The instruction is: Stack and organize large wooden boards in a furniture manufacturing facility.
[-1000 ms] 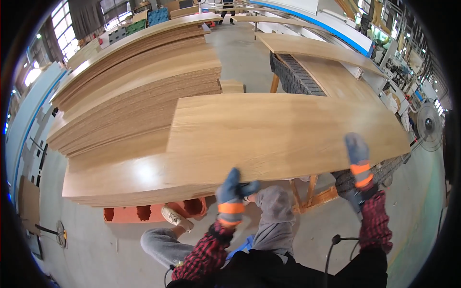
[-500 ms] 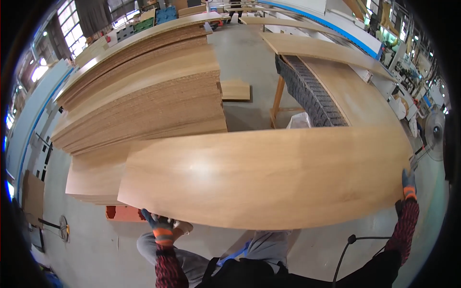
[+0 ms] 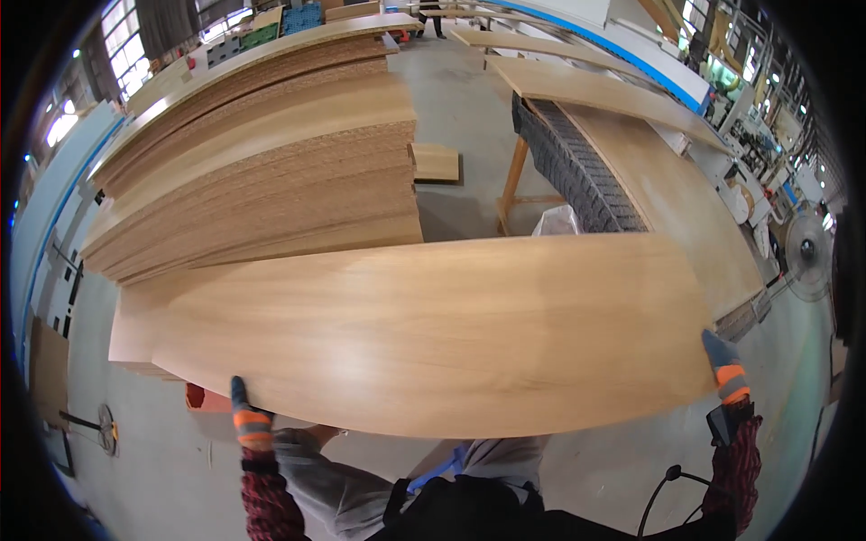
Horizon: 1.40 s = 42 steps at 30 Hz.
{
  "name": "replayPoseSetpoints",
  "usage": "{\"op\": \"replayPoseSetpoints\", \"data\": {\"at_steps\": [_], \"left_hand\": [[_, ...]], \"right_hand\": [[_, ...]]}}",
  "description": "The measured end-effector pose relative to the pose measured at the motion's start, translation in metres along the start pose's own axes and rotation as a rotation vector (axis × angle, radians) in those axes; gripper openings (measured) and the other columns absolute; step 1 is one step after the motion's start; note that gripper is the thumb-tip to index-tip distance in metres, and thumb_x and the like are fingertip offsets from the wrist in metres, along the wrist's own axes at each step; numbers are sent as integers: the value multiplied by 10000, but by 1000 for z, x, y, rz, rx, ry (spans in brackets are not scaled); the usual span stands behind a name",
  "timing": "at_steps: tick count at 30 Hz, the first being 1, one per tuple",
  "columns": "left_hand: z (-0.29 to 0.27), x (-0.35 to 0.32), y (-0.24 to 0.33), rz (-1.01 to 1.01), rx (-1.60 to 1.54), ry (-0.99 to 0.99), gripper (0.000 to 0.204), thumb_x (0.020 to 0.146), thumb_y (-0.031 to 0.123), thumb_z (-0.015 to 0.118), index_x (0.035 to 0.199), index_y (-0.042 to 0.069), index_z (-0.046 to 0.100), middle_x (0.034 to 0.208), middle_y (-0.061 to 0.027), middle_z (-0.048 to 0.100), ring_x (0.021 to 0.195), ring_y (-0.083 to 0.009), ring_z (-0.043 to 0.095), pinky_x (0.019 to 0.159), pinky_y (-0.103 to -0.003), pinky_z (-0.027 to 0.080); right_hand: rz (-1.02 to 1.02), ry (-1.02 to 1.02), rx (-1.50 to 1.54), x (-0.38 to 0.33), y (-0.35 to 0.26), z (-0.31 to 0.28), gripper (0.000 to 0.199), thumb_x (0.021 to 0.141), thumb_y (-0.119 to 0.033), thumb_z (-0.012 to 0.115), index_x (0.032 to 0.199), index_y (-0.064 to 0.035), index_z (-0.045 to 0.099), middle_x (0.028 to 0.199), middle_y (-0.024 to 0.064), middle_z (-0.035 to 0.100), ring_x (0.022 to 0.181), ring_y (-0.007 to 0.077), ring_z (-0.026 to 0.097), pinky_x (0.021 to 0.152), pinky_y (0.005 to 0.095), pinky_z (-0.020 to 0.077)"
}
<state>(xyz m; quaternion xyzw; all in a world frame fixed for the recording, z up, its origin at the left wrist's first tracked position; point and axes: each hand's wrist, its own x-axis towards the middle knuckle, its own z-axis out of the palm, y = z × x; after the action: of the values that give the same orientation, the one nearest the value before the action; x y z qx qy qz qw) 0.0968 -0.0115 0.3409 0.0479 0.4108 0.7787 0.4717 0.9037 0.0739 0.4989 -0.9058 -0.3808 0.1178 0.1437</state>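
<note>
Big wood-veneer panel (image 3: 433, 334) fills the mid frame, held flat & roughly level in front of the person, long axis running left-right. Smooth light-oak face, faint grain, slight sheen; near edge bows w/ the lens.

Left hand (image 3: 245, 410) in a blue-grey glove w/ orange band clamps the panel's near-left edge, fingers curled tight over the rim. Right hand (image 3: 724, 365), same glove type, grips the near-right corner, fingers closed on the edge. Hands well apart, one per end. Both sleeves red/black plaid.

Just behind & left of the panel: tall stack of boards (image 3: 262, 171), same oak-tone faces on top, raw chipboard edges showing as rough speckled layers. Panel's far-left part overlaps the stack's lower boards; can't tell if touching. An orange base (image 3: 206, 398) peeks out below the stack near the left hand.

Right, beyond the panel: black ribbed conveyor (image 3: 577, 171) on a wooden trestle leg, w/ another long oak panel (image 3: 667, 189) lying beside it. A small loose board piece (image 3: 436, 163) sits on the floor between stack & conveyor.

Floor (image 3: 469, 99) is grey concrete, smooth. Workshop room: windows at upper left, blue-trimmed machine line along the upper right, a standing fan (image 3: 806, 255) at far right. Black cable (image 3: 663, 500) runs near the person's lower right.
</note>
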Motion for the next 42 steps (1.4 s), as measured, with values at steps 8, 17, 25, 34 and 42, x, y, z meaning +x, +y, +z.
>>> {"op": "replayPoseSetpoints", "data": {"at_steps": [8,17,25,34,42], "left_hand": [[-53,57,8,-41,489,525,700,668,631,546,1225,237,386,1247,-109,399,1095,-369,371,759,-632,315],[-98,176,-50,351,820,800,824,712,557,567,1160,-110,381,1127,-238,491,971,-325,504,831,-365,396],[-65,212,-61,291,990,1069,938,688,629,523,1117,-184,333,1004,-330,506,884,-415,539,741,-409,446],[-50,224,-88,263,1035,1071,748,694,608,538,956,-91,475,826,-236,569,755,-331,557,651,-403,438],[-72,225,-87,447,1184,1243,672,695,669,455,713,-1,484,547,-151,519,470,-332,512,431,-416,396]], "right_hand": [[-524,-407,840,-94,-119,206,362,880,-245,442,1154,-13,491,1100,83,529,983,159,513,858,293,397],[-520,-170,629,-220,-307,426,539,696,-462,581,1040,-53,505,918,219,583,827,382,566,698,439,453],[-459,-157,412,-198,-336,456,593,704,-516,549,1051,-40,479,907,217,583,848,391,556,702,458,443],[-722,344,47,29,-170,397,203,806,-282,457,844,-96,528,820,150,565,760,341,543,645,423,425],[-407,-231,-406,91,-118,376,347,814,-274,426,1071,-71,541,1041,138,556,991,282,508,788,377,417]]}}
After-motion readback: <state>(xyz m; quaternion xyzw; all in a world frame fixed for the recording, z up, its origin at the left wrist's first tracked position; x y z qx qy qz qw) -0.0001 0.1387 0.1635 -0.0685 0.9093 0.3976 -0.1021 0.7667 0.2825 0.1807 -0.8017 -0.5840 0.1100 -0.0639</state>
